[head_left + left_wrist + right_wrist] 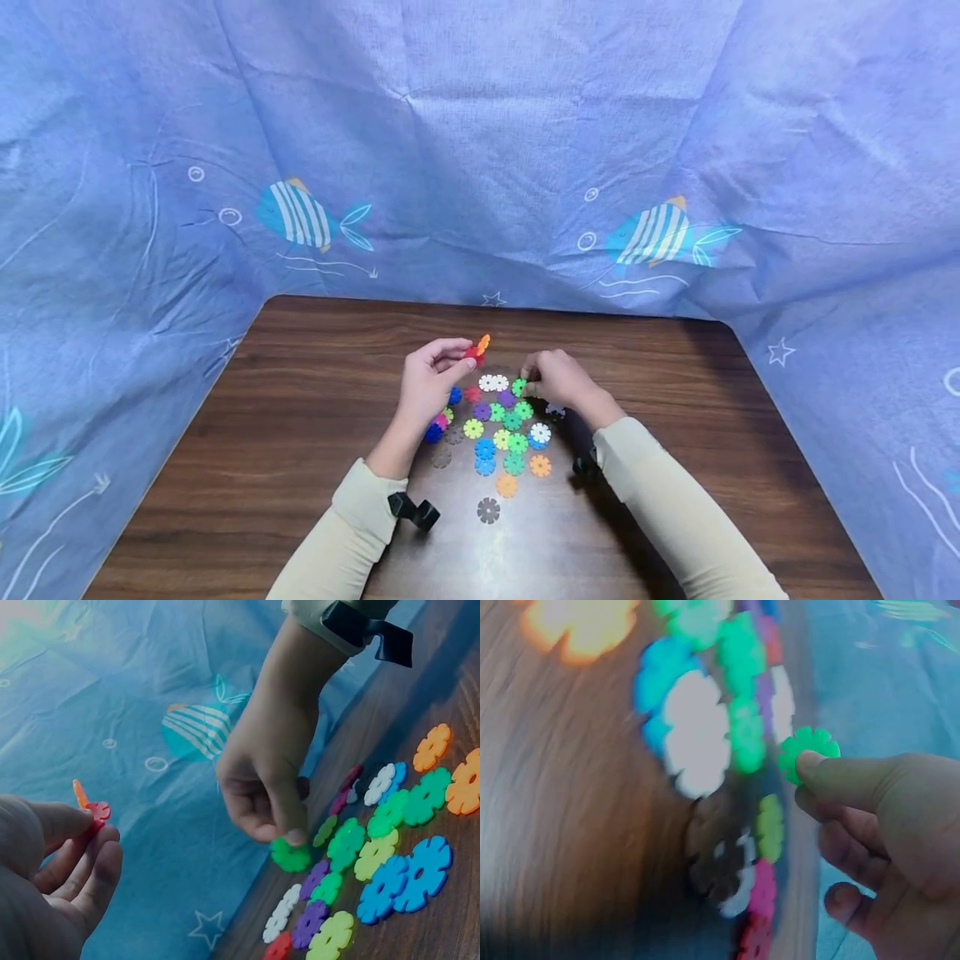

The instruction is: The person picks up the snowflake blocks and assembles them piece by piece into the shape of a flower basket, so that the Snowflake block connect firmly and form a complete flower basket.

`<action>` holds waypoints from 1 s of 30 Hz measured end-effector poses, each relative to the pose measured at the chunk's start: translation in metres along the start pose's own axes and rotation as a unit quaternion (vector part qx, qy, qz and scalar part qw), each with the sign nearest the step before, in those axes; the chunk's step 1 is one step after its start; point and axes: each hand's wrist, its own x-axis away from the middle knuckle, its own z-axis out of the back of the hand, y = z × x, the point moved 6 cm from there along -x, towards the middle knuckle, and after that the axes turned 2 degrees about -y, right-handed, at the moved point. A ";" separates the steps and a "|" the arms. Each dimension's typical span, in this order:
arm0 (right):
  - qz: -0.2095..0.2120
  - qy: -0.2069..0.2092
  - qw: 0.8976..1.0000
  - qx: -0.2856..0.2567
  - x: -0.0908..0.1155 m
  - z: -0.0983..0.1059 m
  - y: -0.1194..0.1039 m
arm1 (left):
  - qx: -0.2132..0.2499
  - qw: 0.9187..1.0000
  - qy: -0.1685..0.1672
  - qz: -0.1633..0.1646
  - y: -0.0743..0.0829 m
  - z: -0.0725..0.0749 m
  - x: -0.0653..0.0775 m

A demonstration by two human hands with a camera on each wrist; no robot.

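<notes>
Above the far left of the scattered pieces, my left hand [426, 385] pinches a red snowflake-shaped plastic disc [98, 813] between thumb and fingers. An orange disc [483, 342] stands up at an angle from the red one and looks joined to it. On the other side, my right hand [562, 380] grips a bright green notched disc [815, 740] by its edge with thumb and forefinger. In the left wrist view, that green disc is held by the right hand close to the white discs [282, 913] and purple discs.
Several notched discs lie loosely spread on the dark wooden table [315, 400], some overlapping, including blue discs [485, 449], an orange disc [540, 466] and a brown-grey disc [488, 511] at the front. A blue fish-print cloth [480, 183] hangs behind the table's far edge.
</notes>
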 end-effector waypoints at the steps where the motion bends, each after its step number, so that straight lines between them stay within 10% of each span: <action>1: 0.002 0.013 0.999 -0.030 0.001 0.001 0.001 | 0.003 1.000 -0.003 0.002 -0.001 -0.001 0.000; 4: 0.006 0.062 0.988 -0.139 0.009 0.007 0.000 | 0.016 1.000 -0.010 0.012 -0.005 -0.003 0.002; 15: 0.075 0.193 0.888 -0.411 0.046 0.030 -0.044 | 0.026 0.999 -0.027 0.009 -0.008 -0.010 0.004; 30: 0.074 0.167 0.884 -0.431 0.042 0.019 -0.045 | -0.020 0.999 -0.031 -0.007 -0.007 -0.015 0.005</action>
